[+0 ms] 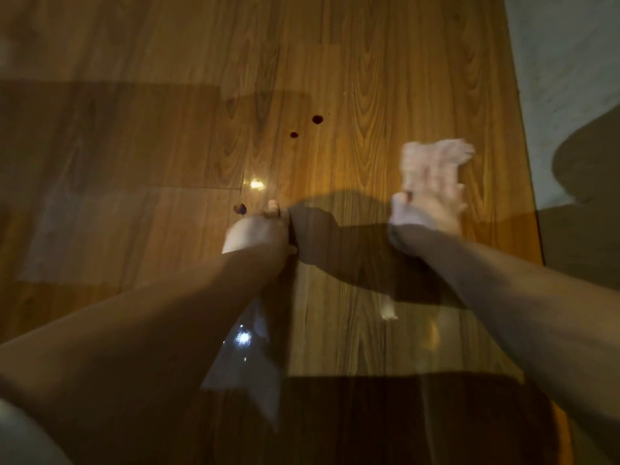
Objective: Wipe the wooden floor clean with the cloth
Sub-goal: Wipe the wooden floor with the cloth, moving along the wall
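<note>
Reaching up from the lower corners of the frame, two bare forearms stretch over the wooden floor (352, 78). The right hand (427, 211), right of centre, is smeared by motion blur. Its fingers seem to be bunched round a pale cloth (436, 157) that sticks out above them toward the top of the frame, though each finger's exact lie cannot be told. Whether the cloth touches the boards cannot be told either.

The left hand (258, 231) sits at the centre with its fingers curled under, one fingertip (273, 207) poking out at the top, and nothing shows in its grasp.

Three dark red spots mark the floor:
- Two (317, 119) (294, 134) lie close together above the centre.
- A third (240, 208) lies just beside the left hand, on its left.

A bright glint (256, 184) shines on the boards above the left hand. A pale wall (570, 62) fills the upper right.
</note>
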Motion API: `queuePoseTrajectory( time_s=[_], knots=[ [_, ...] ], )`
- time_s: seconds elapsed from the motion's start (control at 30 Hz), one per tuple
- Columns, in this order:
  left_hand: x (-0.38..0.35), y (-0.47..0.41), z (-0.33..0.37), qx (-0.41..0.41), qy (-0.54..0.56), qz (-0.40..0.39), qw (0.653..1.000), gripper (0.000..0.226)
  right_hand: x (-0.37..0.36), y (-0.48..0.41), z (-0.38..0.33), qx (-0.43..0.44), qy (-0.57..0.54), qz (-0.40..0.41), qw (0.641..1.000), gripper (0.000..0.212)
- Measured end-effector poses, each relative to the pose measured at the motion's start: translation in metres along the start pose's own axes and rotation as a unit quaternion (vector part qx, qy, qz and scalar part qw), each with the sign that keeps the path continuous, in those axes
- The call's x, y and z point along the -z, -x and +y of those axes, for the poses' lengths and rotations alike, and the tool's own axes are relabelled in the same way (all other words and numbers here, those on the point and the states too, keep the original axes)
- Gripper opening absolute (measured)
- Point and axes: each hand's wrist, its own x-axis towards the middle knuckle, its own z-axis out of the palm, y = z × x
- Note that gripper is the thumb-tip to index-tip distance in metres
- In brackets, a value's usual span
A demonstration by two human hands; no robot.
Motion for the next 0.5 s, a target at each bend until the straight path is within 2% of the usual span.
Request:
queuePoseTrajectory(
  time_s=[0.03, 0.1, 0.13, 0.17, 0.23, 0.3, 0.4, 0.5],
  knots=[
    [-0.002, 0.003, -0.003, 0.007, 0.059, 0.016, 0.998, 0.063, -0.009, 0.009, -0.013, 0.066, -0.043, -0.067, 0.995, 0.047],
    [-0.005, 0.015, -0.004, 0.017, 0.196, 0.111, 0.974, 0.044, -0.021, 0.031, -0.044, 0.245, -0.097, -0.185, 0.947, 0.045],
    [-0.008, 0.023, -0.001, 0.027, 0.247, 0.154, 0.956, 0.042, -0.021, 0.039, -0.056, 0.311, -0.117, -0.211, 0.919, 0.046],
    [-0.011, 0.032, 0.005, 0.029, 0.27, 0.196, 0.942, 0.046, -0.018, 0.039, -0.064, 0.337, -0.149, -0.198, 0.908, 0.045],
    [-0.016, 0.041, 0.019, 0.005, 0.267, 0.24, 0.933, 0.057, -0.014, 0.027, -0.064, 0.284, -0.213, -0.104, 0.929, 0.041],
    [-0.018, 0.034, 0.038, -0.03, 0.23, 0.22, 0.947, 0.066, -0.002, 0.015, -0.052, 0.189, -0.233, -0.035, 0.953, 0.039],
    [-0.024, 0.009, 0.072, -0.077, 0.121, 0.159, 0.977, 0.073, 0.009, -0.011, -0.025, 0.132, -0.163, -0.03, 0.977, 0.042],
    [-0.038, 0.001, 0.085, -0.108, 0.029, 0.138, 0.984, 0.071, 0.003, -0.014, -0.014, 0.125, -0.094, -0.039, 0.987, 0.047]
  ],
)
